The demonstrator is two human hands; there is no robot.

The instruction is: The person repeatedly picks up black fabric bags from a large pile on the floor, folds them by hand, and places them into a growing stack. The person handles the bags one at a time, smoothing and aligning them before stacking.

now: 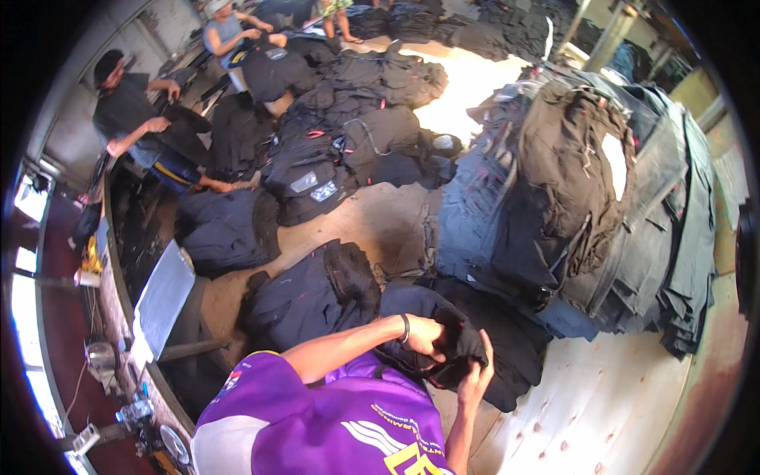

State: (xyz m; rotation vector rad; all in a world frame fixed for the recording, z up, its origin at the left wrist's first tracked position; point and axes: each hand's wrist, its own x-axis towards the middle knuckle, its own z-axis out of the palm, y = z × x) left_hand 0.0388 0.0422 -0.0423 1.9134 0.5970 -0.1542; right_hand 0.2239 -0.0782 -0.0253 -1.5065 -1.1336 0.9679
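A pair of black trousers (412, 305) lies bunched up in front of me, its opening turned toward my body. My left hand (427, 336), with a dark band at the wrist, reaches into that opening, its fingers curled on the cloth. On the other side my right hand (476, 372) grips the edge of the same garment, fingers along the outside. Folds hide part of both hands' fingertips. Beneath and to the right spreads more black clothing (514, 348). Just left of the trousers sits a folded dark pile (317, 293).
A tall stack of brown, blue and grey garments (578, 182) rises at the right. More dark piles (229, 226) lie ahead. At the left, a grey board (165, 297) stands near a low wall. Two people (142, 119) (229, 36) handle dark cloth at the far left.
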